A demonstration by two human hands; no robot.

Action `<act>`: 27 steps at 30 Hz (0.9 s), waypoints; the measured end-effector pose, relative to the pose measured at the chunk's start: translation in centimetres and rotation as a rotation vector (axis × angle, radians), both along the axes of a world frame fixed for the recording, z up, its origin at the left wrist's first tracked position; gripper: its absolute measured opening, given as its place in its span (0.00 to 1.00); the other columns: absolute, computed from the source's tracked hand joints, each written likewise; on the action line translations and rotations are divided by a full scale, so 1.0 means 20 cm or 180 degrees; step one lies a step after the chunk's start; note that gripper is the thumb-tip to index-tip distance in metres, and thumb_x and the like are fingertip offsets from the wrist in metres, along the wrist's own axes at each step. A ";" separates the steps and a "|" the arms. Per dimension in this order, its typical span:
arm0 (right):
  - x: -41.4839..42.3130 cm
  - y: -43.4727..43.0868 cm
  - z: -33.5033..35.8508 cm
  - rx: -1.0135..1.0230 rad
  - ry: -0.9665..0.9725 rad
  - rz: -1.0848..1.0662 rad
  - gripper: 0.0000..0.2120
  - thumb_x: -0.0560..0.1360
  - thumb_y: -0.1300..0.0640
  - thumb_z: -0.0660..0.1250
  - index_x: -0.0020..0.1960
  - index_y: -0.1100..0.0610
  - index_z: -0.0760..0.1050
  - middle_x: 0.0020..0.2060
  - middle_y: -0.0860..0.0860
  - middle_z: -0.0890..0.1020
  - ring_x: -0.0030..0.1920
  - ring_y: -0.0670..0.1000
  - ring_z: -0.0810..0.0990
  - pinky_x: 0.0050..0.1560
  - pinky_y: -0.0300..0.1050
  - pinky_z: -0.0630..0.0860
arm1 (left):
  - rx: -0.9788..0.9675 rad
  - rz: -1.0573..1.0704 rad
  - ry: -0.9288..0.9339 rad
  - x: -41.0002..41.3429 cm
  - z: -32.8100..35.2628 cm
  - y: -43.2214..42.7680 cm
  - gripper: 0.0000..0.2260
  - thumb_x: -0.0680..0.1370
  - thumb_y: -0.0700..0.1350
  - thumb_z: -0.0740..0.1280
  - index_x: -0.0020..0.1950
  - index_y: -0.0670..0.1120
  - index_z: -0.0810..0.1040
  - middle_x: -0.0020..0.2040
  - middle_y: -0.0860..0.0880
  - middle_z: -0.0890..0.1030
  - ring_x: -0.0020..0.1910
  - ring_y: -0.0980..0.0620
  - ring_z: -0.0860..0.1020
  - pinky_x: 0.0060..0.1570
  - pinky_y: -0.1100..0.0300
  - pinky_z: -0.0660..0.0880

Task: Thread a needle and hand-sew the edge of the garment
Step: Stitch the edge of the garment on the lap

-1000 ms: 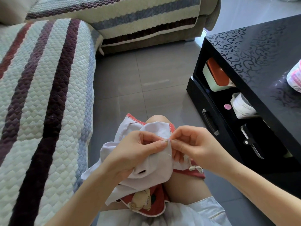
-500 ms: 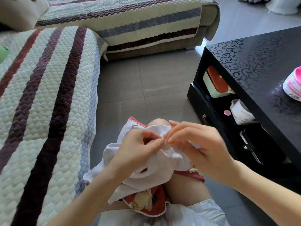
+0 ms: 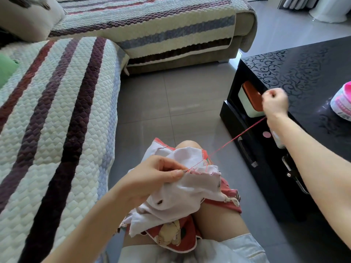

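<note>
— What's there, counted?
— One white garment (image 3: 190, 194) with red trim, low centre over a knee (image 3: 187, 145). One red thread (image 3: 237, 137). Two hands.
— Grips?
— The left hand (image 3: 152, 179) pinches the garment's edge where the thread comes out. The right hand (image 3: 275, 103), at mid-right, is a fist closed on the thread.
— Around them?
— A striped sofa (image 3: 57, 120) on the left and a black table (image 3: 303, 73) on the right, with one pink tub (image 3: 341, 103) on it. The right hand hides part of its shelf.
— The thread's line?
— Taut, slanting from lower centre up to the right.

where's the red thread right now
In the head view the red thread runs taut from the white garment on the lap up to the right hand by the black table.
</note>
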State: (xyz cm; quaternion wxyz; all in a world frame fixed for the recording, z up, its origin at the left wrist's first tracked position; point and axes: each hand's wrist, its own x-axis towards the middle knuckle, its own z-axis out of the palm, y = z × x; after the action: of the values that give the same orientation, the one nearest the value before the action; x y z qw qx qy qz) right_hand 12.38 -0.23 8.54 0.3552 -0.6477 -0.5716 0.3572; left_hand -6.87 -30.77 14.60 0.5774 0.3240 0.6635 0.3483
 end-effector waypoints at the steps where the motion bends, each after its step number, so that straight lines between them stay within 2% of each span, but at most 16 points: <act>1: 0.02 0.04 -0.01 0.0133 -0.0520 -0.0377 0.09 0.79 0.59 0.55 0.52 0.57 0.74 0.47 0.57 0.80 0.46 0.55 0.79 0.48 0.50 0.73 | 0.0005 0.0006 -0.0044 0.00 0.00 0.00 0.07 0.77 0.36 0.67 0.49 0.41 0.85 0.46 0.43 0.85 0.44 0.54 0.81 0.47 0.62 0.77; 2: 0.01 0.02 0.00 0.0219 -0.0904 -0.0387 0.10 0.80 0.57 0.55 0.55 0.58 0.74 0.51 0.58 0.80 0.51 0.58 0.78 0.51 0.50 0.71 | 0.0014 0.0007 -0.0083 0.00 0.00 0.00 0.07 0.77 0.36 0.67 0.48 0.42 0.85 0.46 0.43 0.85 0.44 0.54 0.81 0.47 0.63 0.77; 3: -0.02 -0.03 0.02 0.0351 -0.1031 -0.0011 0.09 0.80 0.56 0.57 0.55 0.57 0.74 0.51 0.57 0.81 0.52 0.59 0.78 0.51 0.50 0.70 | 0.0024 -0.0007 -0.0097 0.00 -0.01 0.00 0.07 0.77 0.35 0.66 0.48 0.42 0.85 0.46 0.43 0.85 0.44 0.54 0.81 0.47 0.63 0.77; 5: -0.12 -0.20 0.10 0.0493 -0.0612 0.1394 0.04 0.77 0.55 0.65 0.48 0.54 0.78 0.42 0.53 0.81 0.45 0.54 0.79 0.46 0.48 0.71 | 0.0038 -0.0038 -0.0113 -0.01 -0.01 0.00 0.07 0.77 0.35 0.67 0.48 0.41 0.85 0.47 0.42 0.85 0.45 0.53 0.81 0.48 0.62 0.77; 7: -0.18 -0.46 0.19 0.0083 0.0032 0.2826 0.01 0.75 0.58 0.70 0.44 0.54 0.81 0.35 0.47 0.80 0.36 0.45 0.75 0.39 0.41 0.70 | 0.0045 -0.0072 -0.0150 -0.01 -0.01 0.00 0.05 0.76 0.38 0.70 0.48 0.41 0.85 0.49 0.41 0.84 0.47 0.52 0.81 0.50 0.60 0.77; 8: -0.19 -0.57 0.22 -0.0102 0.0161 0.3419 0.01 0.74 0.60 0.71 0.45 0.57 0.82 0.31 0.44 0.79 0.33 0.42 0.73 0.37 0.37 0.68 | 0.0050 -0.0080 -0.0174 -0.01 -0.01 0.00 0.06 0.73 0.41 0.71 0.48 0.41 0.85 0.49 0.41 0.84 0.47 0.51 0.81 0.51 0.59 0.77; 9: -0.19 -0.66 0.25 -0.0225 0.0164 0.3862 0.02 0.74 0.62 0.71 0.45 0.60 0.83 0.28 0.43 0.76 0.30 0.40 0.69 0.34 0.33 0.66 | 0.0056 -0.0087 -0.0190 -0.01 -0.01 0.00 0.09 0.70 0.43 0.70 0.48 0.42 0.85 0.49 0.41 0.84 0.47 0.52 0.81 0.51 0.59 0.76; 11: -0.19 -0.75 0.28 -0.0316 -0.0004 0.4331 0.05 0.75 0.61 0.70 0.46 0.62 0.82 0.24 0.43 0.68 0.27 0.42 0.63 0.30 0.33 0.60 | 0.0092 -0.0141 -0.0166 -0.01 0.00 0.00 0.10 0.69 0.44 0.69 0.47 0.43 0.85 0.47 0.43 0.85 0.46 0.53 0.81 0.49 0.62 0.77; 13: -0.19 -0.76 0.27 -0.0265 -0.0326 0.4467 0.06 0.75 0.58 0.71 0.46 0.60 0.83 0.23 0.43 0.68 0.27 0.44 0.63 0.31 0.36 0.60 | 0.0106 -0.0193 -0.0130 0.00 0.00 0.01 0.05 0.73 0.42 0.71 0.46 0.45 0.86 0.46 0.43 0.85 0.46 0.54 0.81 0.48 0.63 0.76; 16: -0.20 -0.78 0.28 -0.0205 -0.0765 0.4594 0.03 0.74 0.55 0.71 0.45 0.54 0.83 0.27 0.49 0.74 0.30 0.46 0.69 0.34 0.42 0.67 | 0.0111 -0.0210 -0.0098 -0.01 0.01 0.01 0.07 0.77 0.36 0.67 0.48 0.43 0.85 0.46 0.43 0.85 0.45 0.54 0.81 0.48 0.63 0.77; 18: -0.20 -0.78 0.28 -0.0253 -0.0890 0.4655 0.02 0.74 0.57 0.70 0.44 0.53 0.82 0.29 0.48 0.76 0.31 0.45 0.71 0.37 0.40 0.69 | 0.0122 -0.0206 -0.0130 -0.01 0.02 0.01 0.05 0.76 0.39 0.69 0.49 0.42 0.85 0.47 0.43 0.85 0.46 0.54 0.81 0.48 0.64 0.77; 20: -0.22 -0.76 0.27 -0.0285 -0.0890 0.4595 0.02 0.75 0.59 0.70 0.44 0.56 0.80 0.31 0.46 0.77 0.33 0.44 0.71 0.38 0.40 0.69 | 0.0149 -0.0235 -0.0169 -0.01 0.02 0.01 0.09 0.72 0.43 0.70 0.49 0.43 0.85 0.48 0.43 0.85 0.47 0.53 0.82 0.49 0.64 0.77; 22: -0.23 -0.69 0.21 -0.0037 -0.0861 0.4234 0.03 0.74 0.61 0.69 0.42 0.55 0.79 0.31 0.44 0.76 0.35 0.45 0.72 0.40 0.43 0.70 | 0.0155 -0.0257 -0.0241 -0.01 0.02 0.01 0.10 0.70 0.44 0.69 0.48 0.44 0.85 0.47 0.43 0.85 0.47 0.53 0.82 0.49 0.63 0.77; 24: -0.26 -0.57 0.09 0.0293 -0.1013 0.3570 0.07 0.74 0.61 0.68 0.40 0.51 0.79 0.34 0.42 0.78 0.40 0.48 0.77 0.43 0.46 0.72 | 0.0176 -0.0256 -0.0369 -0.01 0.03 0.01 0.08 0.69 0.43 0.70 0.45 0.46 0.86 0.45 0.45 0.85 0.44 0.55 0.82 0.45 0.65 0.77; 25: -0.26 -0.48 0.02 0.0344 -0.1237 0.3163 0.08 0.74 0.61 0.67 0.40 0.50 0.79 0.36 0.42 0.80 0.43 0.50 0.78 0.44 0.45 0.72 | 0.0194 -0.0259 -0.0439 -0.01 0.03 0.01 0.07 0.69 0.43 0.69 0.44 0.46 0.86 0.43 0.46 0.85 0.43 0.55 0.82 0.44 0.66 0.77; 27: -0.23 -0.34 -0.12 0.0292 -0.2069 0.2255 0.06 0.74 0.59 0.65 0.45 0.53 0.81 0.44 0.48 0.83 0.50 0.54 0.80 0.45 0.44 0.71 | 0.0209 -0.0276 -0.0562 -0.01 0.04 0.01 0.07 0.69 0.42 0.69 0.43 0.47 0.86 0.43 0.46 0.85 0.42 0.56 0.82 0.42 0.66 0.77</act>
State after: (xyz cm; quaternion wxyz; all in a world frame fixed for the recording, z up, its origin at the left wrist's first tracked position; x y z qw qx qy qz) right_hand 7.69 -6.95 6.19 0.0428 -0.4749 -0.8536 0.2097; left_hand -7.08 -30.63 15.45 0.6372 0.3393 0.5836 0.3718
